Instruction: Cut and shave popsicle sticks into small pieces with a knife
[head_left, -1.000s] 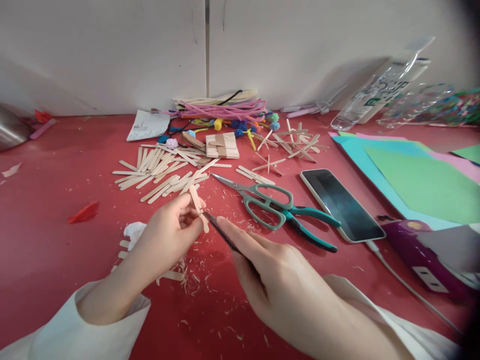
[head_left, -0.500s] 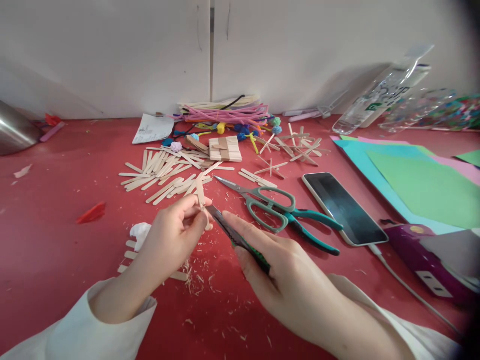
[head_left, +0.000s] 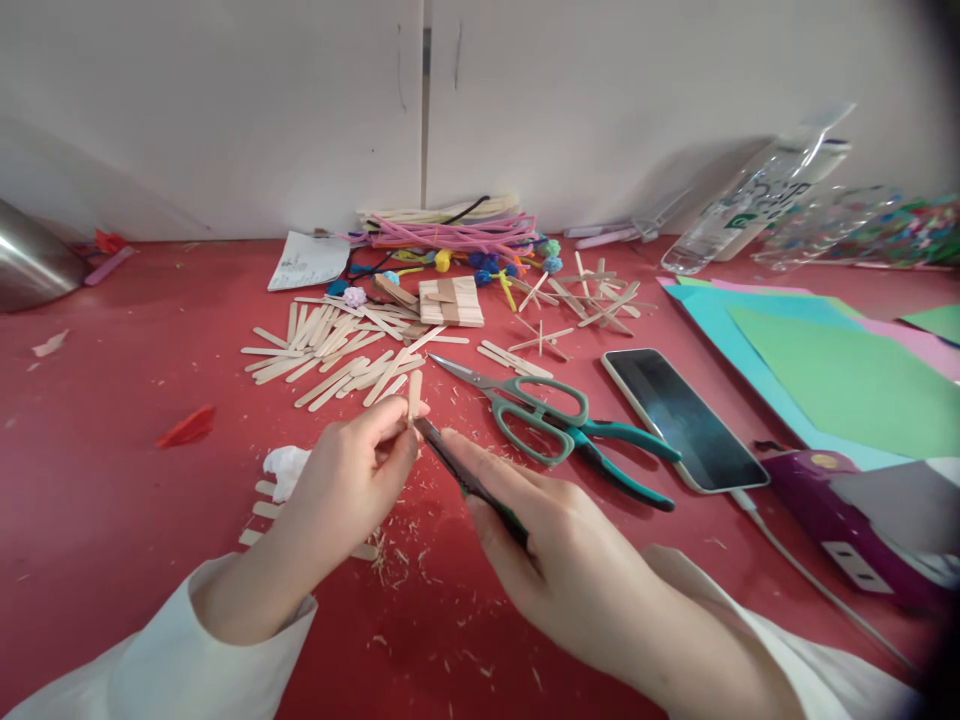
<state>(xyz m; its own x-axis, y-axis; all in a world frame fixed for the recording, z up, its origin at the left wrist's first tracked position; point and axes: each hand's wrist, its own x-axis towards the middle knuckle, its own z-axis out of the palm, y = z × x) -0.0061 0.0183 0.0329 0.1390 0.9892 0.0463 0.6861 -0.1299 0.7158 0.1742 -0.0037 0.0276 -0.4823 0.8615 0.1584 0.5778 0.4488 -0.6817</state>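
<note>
My left hand point(head_left: 356, 480) pinches a wooden craft stick point(head_left: 414, 395) between thumb and fingers, its upper end pointing away from me. My right hand point(head_left: 555, 550) is closed around a dark utility knife point(head_left: 469, 480) with the index finger laid along its top. The knife's blade end meets the stick beside my left fingertips; the exact contact is partly hidden. Wood shavings point(head_left: 394, 565) lie scattered on the red table point(head_left: 135, 530) below. Under my left forearm, several craft sticks point(head_left: 266, 510) lie side by side with a crumpled white tissue point(head_left: 285, 470) at their end.
Beyond my hands lie loose craft sticks point(head_left: 322, 340), a banded stick bundle point(head_left: 452, 302) and pipe cleaners point(head_left: 450, 232). Scissors point(head_left: 540, 410), teal-handled pliers point(head_left: 626, 465), a phone point(head_left: 686, 420) on a cable and a purple device point(head_left: 817, 500) are on the right, near coloured paper point(head_left: 840, 370) and plastic bottles point(head_left: 742, 210).
The craft stick has turned more upright in my left hand, and its lower end no longer shows below the fingers. The knife stays against it, with my right hand shifted slightly left.
</note>
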